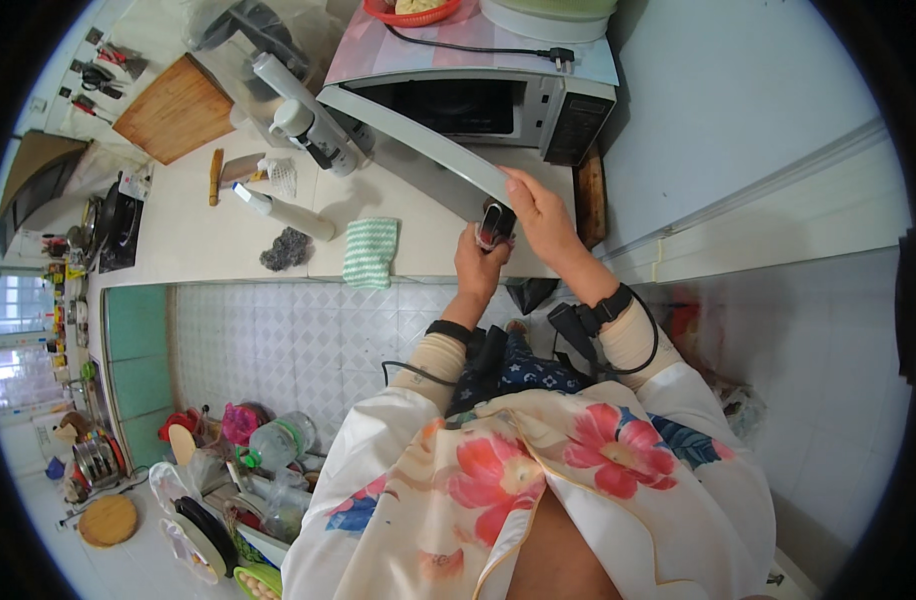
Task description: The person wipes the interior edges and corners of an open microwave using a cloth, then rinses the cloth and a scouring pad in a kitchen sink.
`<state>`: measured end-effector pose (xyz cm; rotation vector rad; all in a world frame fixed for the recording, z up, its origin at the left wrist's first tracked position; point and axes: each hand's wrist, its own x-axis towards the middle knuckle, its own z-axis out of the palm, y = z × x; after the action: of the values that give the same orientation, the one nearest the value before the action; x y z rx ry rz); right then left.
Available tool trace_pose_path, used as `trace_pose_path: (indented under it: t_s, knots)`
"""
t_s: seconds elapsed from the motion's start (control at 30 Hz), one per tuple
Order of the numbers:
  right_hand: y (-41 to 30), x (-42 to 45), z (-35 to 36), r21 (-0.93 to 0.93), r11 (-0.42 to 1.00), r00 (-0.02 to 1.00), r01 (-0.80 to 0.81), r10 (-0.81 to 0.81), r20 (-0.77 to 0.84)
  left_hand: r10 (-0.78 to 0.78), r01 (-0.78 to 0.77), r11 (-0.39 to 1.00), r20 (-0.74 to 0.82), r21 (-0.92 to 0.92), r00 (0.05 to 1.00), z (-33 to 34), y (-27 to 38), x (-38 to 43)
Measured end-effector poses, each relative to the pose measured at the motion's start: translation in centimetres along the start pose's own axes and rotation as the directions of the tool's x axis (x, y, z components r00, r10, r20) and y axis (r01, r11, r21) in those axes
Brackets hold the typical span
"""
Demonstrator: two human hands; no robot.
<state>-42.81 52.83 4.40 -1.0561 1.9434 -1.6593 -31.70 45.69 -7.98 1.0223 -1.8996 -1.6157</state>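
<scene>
The microwave oven (585, 124) stands on the counter with its door (435, 150) swung open towards me. My right hand (544, 217) grips the free edge of that door, fingers over its top. Just below and left of it, my left hand (482, 262) holds a small dark object with a rounded, glossy top (497, 219), close against the inner side of the door; what it is I cannot tell. A green-and-white striped cloth (371, 251) lies left of my hands at the counter's edge. Further left are a white spray bottle (296, 217) and a dark scouring pad (285, 250).
A white bottle (315, 139) stands left of the microwave's door. On the counter lie a cleaver (242, 169) and a wooden-handled tool (215, 177); a wooden cutting board (176, 109) leans behind. An unplugged plug (561, 55) rests on the microwave's cover. A wooden board (590, 199) stands at the right.
</scene>
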Motion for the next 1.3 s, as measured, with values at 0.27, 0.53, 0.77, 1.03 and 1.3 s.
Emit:
trace_pose_path:
  t_s: [0.27,0.53,0.77,1.03,1.3]
  knots:
    - [0.6,0.8,-0.7,0.056,0.998,0.999,0.017,-0.019,0.026,0.191,-0.199,0.978,0.11,0.065,0.975,-2.0,5.2,0.5]
    - [0.3,0.9,-0.9,0.103,0.994,0.998,-0.027,0.02,0.064,0.183,-0.143,0.943,0.111,-0.301,0.977,-1.9,6.4,-0.6]
    - [0.6,0.8,-0.9,0.078,0.997,1.0,0.004,-0.006,0.028,0.426,-0.434,0.863,0.089,0.259,0.9,-2.2,4.7,-0.3]
    - [0.5,1.1,-0.6,0.044,0.999,0.999,0.029,-0.031,0.032,0.2,-0.169,0.967,0.158,-0.189,0.967,-1.4,-0.5,1.1]
    - [1.1,1.0,-0.8,0.074,0.997,0.999,0.029,-0.03,0.021,0.265,-0.293,0.933,0.15,0.211,0.952,-2.1,0.8,1.4]
